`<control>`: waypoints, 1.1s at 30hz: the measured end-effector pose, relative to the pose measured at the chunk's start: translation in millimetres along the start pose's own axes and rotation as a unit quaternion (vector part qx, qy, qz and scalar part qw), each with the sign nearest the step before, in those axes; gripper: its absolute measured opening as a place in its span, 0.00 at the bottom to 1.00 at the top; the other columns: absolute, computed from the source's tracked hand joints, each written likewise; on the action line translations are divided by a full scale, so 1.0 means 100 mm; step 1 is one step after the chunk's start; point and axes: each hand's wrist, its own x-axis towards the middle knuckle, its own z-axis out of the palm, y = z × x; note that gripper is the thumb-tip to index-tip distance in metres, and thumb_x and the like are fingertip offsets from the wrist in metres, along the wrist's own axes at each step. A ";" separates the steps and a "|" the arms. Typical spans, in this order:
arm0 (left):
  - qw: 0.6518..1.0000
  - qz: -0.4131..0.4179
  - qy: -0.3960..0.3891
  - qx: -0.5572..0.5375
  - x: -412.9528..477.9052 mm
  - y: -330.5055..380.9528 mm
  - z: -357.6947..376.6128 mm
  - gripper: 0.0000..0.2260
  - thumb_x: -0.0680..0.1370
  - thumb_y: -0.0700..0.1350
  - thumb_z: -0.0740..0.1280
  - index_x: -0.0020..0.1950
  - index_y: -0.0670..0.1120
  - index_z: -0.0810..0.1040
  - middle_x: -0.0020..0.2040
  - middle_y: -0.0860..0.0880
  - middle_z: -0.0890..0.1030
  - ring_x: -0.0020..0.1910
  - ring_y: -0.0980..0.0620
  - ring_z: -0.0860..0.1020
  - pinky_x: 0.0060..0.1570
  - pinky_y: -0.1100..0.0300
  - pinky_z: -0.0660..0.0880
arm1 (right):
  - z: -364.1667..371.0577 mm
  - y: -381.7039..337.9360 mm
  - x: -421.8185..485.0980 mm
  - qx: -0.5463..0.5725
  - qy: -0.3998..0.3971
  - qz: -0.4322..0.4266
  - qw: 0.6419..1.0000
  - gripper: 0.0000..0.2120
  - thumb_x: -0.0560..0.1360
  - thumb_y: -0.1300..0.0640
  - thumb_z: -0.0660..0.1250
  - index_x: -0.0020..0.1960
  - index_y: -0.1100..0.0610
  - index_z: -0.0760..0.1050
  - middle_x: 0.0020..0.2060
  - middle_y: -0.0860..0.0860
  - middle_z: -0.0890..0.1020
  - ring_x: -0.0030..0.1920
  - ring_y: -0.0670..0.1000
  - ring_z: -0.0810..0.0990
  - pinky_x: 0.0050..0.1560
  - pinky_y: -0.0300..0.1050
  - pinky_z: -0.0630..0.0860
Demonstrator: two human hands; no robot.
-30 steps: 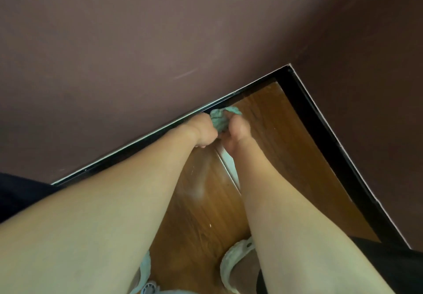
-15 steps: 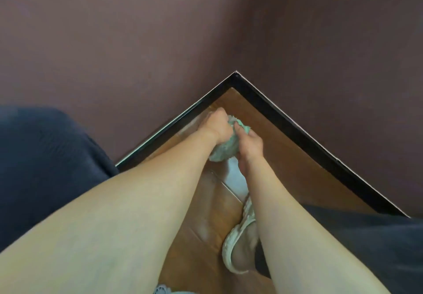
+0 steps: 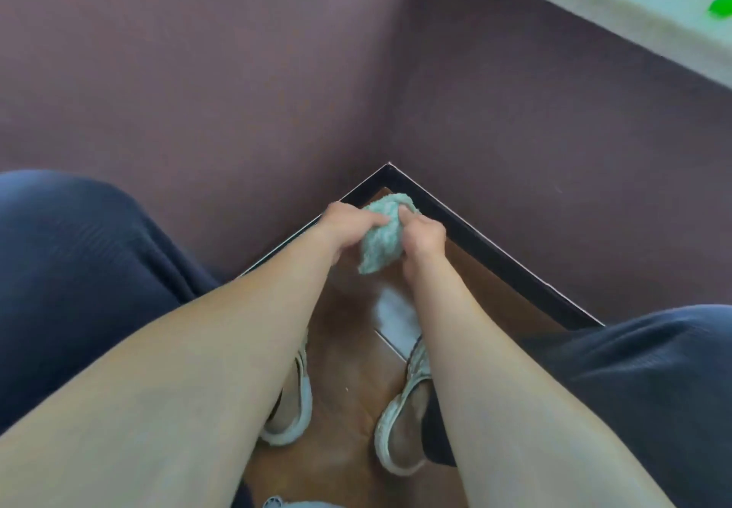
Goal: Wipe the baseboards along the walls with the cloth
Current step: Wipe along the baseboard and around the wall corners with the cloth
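Down in the corner where two mauve walls (image 3: 198, 72) are meeting, the person's left hand (image 3: 348, 226) is curling its fingers round one side of a bunched pale green terry cloth (image 3: 382, 240), and the right hand (image 3: 424, 236) is gripping the other side. The cloth is hanging just over the brown wooden floor (image 3: 348, 349), right by the glossy black baseboard (image 3: 495, 258).

Likely a home corner: mauve walls (image 3: 198, 72), black baseboard (image 3: 495, 260), wooden floor (image 3: 348, 349).
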 end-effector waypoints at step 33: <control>0.991 0.117 0.062 0.001 -0.01 0.14 -0.11 0.18 0.73 0.36 0.65 0.60 0.48 0.84 0.53 0.49 0.83 0.54 0.48 0.82 0.54 0.60 0.77 | -0.06 -0.18 -0.17 -0.151 -0.003 -0.026 0.988 0.21 0.73 0.73 0.65 0.60 0.54 0.77 0.54 0.60 0.82 0.53 0.59 0.83 0.54 0.58 0.81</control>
